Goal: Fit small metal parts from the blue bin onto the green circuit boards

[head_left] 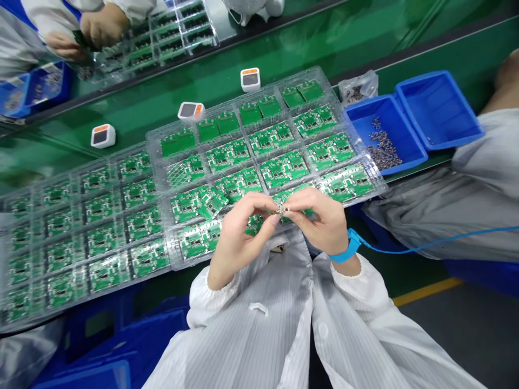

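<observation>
My left hand [247, 232] and my right hand [324, 221] meet over the near edge of a clear plastic tray [174, 254]. Both are closed in a pinch, thumb against forefinger. A tiny silvery metal part [280, 211] shows between the fingertips; its exact kind is too small to make out. The tray's compartments hold green circuit boards [284, 167], and my hands partly cover those in the near row. One loose circuit board [213, 201] lies askew over others, left of my left hand. A blue wrist strap [344, 249] with a cord circles my right wrist.
A blue bin [409, 121] of small metal parts [383, 148] stands right of the tray, beside another blue bin [440, 108] and a plastic bag [359, 88]. A second board tray [81, 232] adjoins at left. Small white timers [250, 80] line the back. Co-workers' hands [103, 27] are across the line.
</observation>
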`<state>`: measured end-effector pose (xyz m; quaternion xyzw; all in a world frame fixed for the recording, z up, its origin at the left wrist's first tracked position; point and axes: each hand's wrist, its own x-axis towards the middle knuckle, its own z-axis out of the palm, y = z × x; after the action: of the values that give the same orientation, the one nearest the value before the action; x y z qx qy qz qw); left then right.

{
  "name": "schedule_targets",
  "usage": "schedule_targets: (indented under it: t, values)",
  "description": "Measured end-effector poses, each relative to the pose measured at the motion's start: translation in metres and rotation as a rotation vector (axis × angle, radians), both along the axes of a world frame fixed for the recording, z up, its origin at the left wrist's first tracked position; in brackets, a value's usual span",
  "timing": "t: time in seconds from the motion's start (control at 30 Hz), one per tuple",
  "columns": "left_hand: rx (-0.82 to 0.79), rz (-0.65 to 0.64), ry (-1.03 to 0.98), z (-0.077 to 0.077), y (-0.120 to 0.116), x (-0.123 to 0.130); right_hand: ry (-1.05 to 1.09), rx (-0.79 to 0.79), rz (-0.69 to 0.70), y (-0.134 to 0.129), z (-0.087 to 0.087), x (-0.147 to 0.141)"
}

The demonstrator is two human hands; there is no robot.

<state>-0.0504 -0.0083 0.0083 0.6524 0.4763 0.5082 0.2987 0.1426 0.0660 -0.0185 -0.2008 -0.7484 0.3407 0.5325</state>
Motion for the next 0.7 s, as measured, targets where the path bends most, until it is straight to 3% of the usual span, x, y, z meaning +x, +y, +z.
schedule_targets:
  t: [0.23,0.4,0.57,0.7]
  values:
    - [0.048,0.009,0.013,0.000,0.002,0.002,-0.001,0.037,0.030,-0.003,-0.002,-0.002]
    - [0.121,0.081,0.164,0.004,0.004,0.002,-0.015,0.017,0.007,-0.006,0.003,-0.002]
    - [0.376,0.219,0.435,0.001,0.008,0.002,-0.057,-0.361,0.138,-0.009,0.012,0.000]
    - [0.417,0.276,0.496,-0.005,0.010,0.004,-0.068,-0.611,0.260,-0.009,0.016,0.000]
